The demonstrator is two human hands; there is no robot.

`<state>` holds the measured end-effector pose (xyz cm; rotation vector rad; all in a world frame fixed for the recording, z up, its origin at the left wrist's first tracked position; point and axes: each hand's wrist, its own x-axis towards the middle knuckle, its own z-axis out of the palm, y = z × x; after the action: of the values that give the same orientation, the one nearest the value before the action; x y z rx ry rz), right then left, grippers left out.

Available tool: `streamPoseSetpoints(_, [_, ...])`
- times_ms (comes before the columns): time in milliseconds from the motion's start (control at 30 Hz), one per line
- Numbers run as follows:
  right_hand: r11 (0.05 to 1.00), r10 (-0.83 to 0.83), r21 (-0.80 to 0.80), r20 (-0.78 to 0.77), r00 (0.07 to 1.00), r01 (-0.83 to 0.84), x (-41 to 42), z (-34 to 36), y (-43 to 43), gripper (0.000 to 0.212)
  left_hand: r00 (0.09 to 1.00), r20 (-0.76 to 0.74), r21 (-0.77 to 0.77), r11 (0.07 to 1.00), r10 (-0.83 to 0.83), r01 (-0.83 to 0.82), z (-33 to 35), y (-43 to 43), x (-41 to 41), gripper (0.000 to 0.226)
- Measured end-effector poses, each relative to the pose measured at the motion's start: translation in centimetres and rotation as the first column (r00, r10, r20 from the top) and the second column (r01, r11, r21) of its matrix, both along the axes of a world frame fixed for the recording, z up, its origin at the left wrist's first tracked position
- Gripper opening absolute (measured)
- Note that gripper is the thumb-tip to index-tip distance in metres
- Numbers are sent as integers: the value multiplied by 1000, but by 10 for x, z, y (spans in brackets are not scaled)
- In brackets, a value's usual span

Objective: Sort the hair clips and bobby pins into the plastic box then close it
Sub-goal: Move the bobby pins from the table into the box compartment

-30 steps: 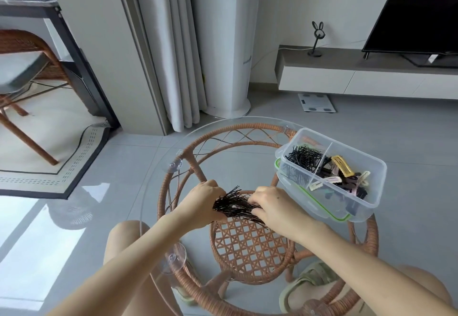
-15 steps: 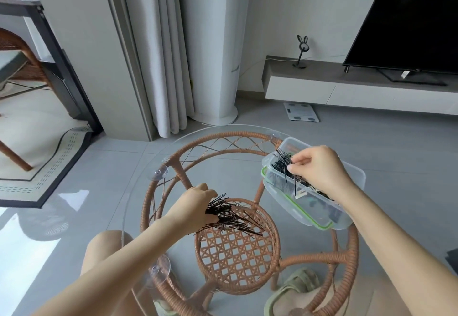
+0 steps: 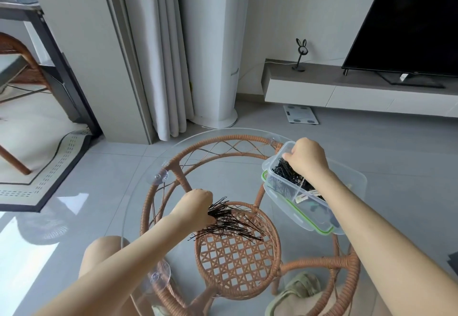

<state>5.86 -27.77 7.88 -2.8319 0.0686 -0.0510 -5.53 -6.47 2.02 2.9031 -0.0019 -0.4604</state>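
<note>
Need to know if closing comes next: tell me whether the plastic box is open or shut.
Open. The plastic box has no lid on top; the right hand reaches into its bobby pins.

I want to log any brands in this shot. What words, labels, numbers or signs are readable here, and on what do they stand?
None can be read.
Round etched mark on the glass tabletop: too small to read.
Small mark on the white column unit: blurred, unreadable.
White tag on the TV stand: no legible text.
Floor scale: no readable digits.
Plastic box under the right hand: no label visible.
</note>
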Motion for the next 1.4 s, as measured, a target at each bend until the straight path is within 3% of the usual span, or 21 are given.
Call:
streamPoseSetpoints(100, [981,171,72,92,981,-178,-40,5,2,32,999,-26,18,999,-47,48,3,-2,4,30])
streamPoseSetpoints(200, [931,361,114,-133,923,-348,-94,-5,6,47,996,-49,38,996,-77,79,4,-3,7,29])
streamPoseSetpoints(300, [924,365,26,-357,860,-382,-121,-33,7,81,993,-78,47,995,-89,93,6,-4,9,32])
streamPoseSetpoints(400, [928,322,-70,-342,883,-366,-123,-60,13,94,991,-101,54,994,-90,96,9,-1,13,34])
streamPoseSetpoints(600, [922,387,76,-173,906,-380,-128,-82,44,56,995,-82,62,997,-49,54,16,7,16,32])
streamPoseSetpoints(767, [888,459,56,-105,882,-456,-127,-82,61,22,999,-34,-16,999,29,-29,28,13,16,27])
streamPoseSetpoints(900, [834,550,13,-108,828,-552,-127,-81,67,17,996,-37,-67,994,81,-83,40,16,17,24])
streamPoseSetpoints(1033, [873,484,155,-143,863,-463,-123,-72,61,35,989,-40,-129,980,146,-150,48,19,17,22])
streamPoseSetpoints(1200, [856,382,416,-108,918,-307,-122,-54,41,12,975,-88,-226,949,205,-220,55,22,19,24])
streamPoseSetpoints(1400, [812,358,516,-69,931,-274,-120,-21,12,6,969,-111,-276,930,220,-243,57,18,26,24])
